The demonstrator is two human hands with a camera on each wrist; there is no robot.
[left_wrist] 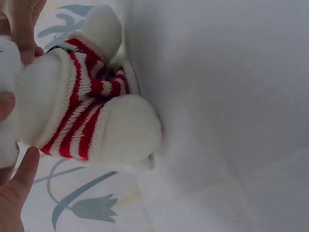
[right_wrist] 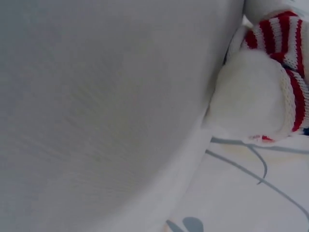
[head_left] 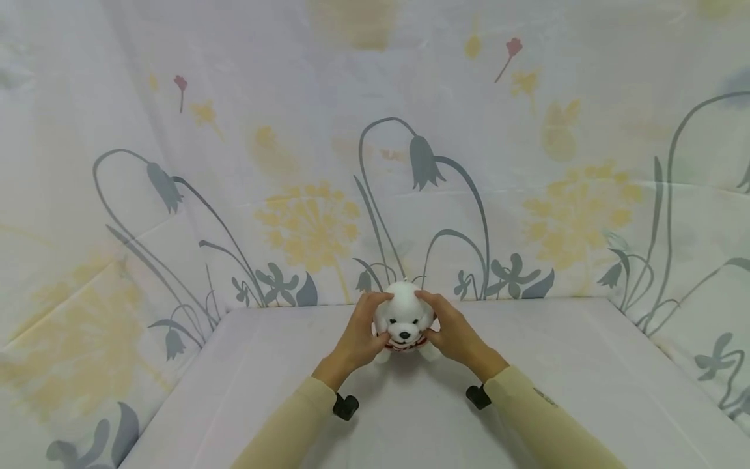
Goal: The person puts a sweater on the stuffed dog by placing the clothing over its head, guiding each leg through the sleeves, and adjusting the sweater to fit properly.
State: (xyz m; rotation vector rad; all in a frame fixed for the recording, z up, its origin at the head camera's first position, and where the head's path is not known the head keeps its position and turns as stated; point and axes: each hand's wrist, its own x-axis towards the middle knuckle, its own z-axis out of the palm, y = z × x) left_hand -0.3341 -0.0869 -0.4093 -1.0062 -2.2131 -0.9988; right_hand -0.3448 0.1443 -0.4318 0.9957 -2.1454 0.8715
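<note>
A white plush dog (head_left: 404, 311) with a black nose sits at the far side of the white surface, its face toward me. My left hand (head_left: 357, 333) grips one side of its head, with the thumb by the cheek. On the opposite side, my right hand (head_left: 459, 333) holds the head in the same way. The left wrist view shows the dog's red-and-white striped knit sweater (left_wrist: 82, 111) and its round white legs on the surface. In the right wrist view only a leg (right_wrist: 248, 92) and part of the sweater appear; the right hand is out of that frame.
A white cloth-covered table (head_left: 263, 391) stretches out on both sides of the arms. Behind it hangs a pale curtain (head_left: 375, 85) printed with grey and yellow flowers, close behind the dog. Black wrist devices (head_left: 346, 407) sit under both wrists.
</note>
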